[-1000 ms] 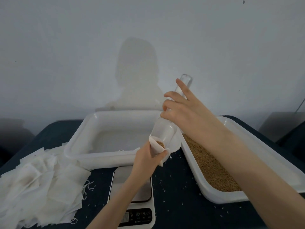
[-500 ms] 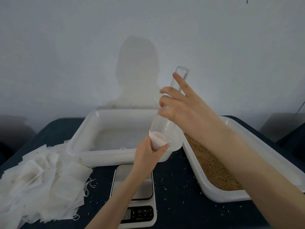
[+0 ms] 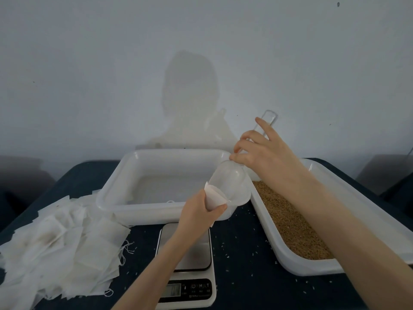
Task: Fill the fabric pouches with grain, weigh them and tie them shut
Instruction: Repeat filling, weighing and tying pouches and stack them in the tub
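A: How far along is the person?

B: Early, judging by the head view. The white bin at centre looks nearly bare, and the pouch pile at lower left waits. Weighing and tying remain.

A: And the hands?

B: The left hand grips an open pouch at frame centre, above the scale, mouth up-right. The right hand grasps the clear scoop, its long axis slanting from upper right down-left into the pouch, beside the grain tray.

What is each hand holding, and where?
Left hand grips a fabric pouch around its body below the open mouth; right hand holds the clear plastic scoop by its handle.
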`<state>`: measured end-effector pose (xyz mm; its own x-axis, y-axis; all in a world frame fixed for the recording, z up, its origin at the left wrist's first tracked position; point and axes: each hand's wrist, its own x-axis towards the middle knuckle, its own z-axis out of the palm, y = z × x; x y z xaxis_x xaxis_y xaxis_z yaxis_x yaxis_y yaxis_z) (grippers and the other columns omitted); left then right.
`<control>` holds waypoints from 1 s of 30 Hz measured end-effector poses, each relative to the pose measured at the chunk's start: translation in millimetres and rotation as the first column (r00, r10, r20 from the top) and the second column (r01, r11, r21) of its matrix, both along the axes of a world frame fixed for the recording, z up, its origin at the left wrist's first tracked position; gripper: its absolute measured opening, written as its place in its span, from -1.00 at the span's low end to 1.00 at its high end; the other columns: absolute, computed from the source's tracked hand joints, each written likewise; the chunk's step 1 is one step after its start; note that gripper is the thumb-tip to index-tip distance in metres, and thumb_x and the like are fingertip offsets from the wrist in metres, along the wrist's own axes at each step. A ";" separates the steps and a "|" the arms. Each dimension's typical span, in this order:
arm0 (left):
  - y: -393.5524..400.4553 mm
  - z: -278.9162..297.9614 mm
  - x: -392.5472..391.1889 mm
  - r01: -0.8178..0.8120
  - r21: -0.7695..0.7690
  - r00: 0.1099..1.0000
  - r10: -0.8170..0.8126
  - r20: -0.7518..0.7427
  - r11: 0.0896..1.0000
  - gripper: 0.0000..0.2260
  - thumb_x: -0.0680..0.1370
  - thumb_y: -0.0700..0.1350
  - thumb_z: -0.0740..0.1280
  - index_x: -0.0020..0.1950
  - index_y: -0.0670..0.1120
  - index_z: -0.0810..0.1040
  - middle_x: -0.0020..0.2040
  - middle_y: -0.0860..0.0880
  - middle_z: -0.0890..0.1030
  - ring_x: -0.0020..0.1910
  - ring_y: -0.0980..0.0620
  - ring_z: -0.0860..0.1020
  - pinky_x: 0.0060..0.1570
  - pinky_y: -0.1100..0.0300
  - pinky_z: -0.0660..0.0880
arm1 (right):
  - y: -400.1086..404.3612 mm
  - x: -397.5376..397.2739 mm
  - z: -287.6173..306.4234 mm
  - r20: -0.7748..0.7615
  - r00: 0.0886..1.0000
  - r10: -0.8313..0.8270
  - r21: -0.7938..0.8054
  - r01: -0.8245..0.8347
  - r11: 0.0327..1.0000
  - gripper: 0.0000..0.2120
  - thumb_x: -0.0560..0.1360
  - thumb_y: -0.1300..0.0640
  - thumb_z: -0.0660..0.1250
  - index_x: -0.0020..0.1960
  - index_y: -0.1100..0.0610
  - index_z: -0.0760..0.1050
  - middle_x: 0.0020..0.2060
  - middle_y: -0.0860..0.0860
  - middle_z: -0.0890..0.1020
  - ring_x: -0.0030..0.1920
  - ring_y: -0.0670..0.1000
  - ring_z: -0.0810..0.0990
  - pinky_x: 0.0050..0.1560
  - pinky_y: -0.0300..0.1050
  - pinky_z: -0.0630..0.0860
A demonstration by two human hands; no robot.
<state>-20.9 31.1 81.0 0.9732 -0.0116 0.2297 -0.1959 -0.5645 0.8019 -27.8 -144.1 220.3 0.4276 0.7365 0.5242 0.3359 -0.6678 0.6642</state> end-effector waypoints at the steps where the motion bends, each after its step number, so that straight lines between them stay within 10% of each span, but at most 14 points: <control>1: 0.9 -0.1 -0.4 0.001 0.009 1.000 -0.001 0.001 1.000 -0.69 0.44 0.13 0.42 0.03 0.02 0.42 -0.18 0.16 0.53 -0.17 0.16 0.52 -0.12 0.13 0.55 | 0.0 1.3 -0.6 0.001 1.000 0.011 0.014 -0.011 1.000 -0.59 0.20 0.48 0.49 -0.07 0.09 0.68 -0.18 0.03 0.67 -0.03 0.12 0.63 0.35 0.28 0.27; 12: 15.5 8.7 -4.5 0.104 -0.217 0.994 -0.105 0.009 0.971 -0.91 0.52 -0.05 0.37 -0.10 0.13 0.49 -0.19 0.19 0.59 -0.27 0.36 0.51 -0.32 0.50 0.41 | -33.9 7.7 -14.0 -0.284 0.957 0.056 0.325 0.041 0.945 -0.63 0.26 0.28 0.58 0.02 0.02 0.68 -0.13 -0.02 0.70 -0.09 0.12 0.65 0.08 0.07 0.46; 21: 14.5 1.7 -4.0 0.095 -0.209 0.994 -0.102 -0.024 0.973 -0.85 0.57 -0.07 0.29 -0.13 -0.09 0.57 -0.34 0.22 0.57 -0.31 0.35 0.48 -0.31 0.54 0.34 | -83.9 5.6 -56.0 -0.793 0.600 0.102 0.468 0.494 0.732 -0.72 0.43 -0.18 0.38 0.14 -0.31 0.52 -0.05 -0.34 0.58 -0.13 -0.33 0.49 -0.11 -0.24 0.45; 30: 19.6 -7.7 -7.0 0.183 -0.065 0.983 -0.182 0.010 0.981 -0.92 0.49 -0.01 0.40 -0.20 0.14 0.60 -0.18 0.14 0.62 -0.17 0.21 0.54 -0.12 0.32 0.44 | -151.0 14.1 -104.5 -0.929 0.343 -0.142 0.211 0.803 0.557 -0.79 0.43 0.11 0.46 0.04 -0.01 0.56 0.01 -0.09 0.61 0.03 -0.06 0.58 0.16 -0.04 0.54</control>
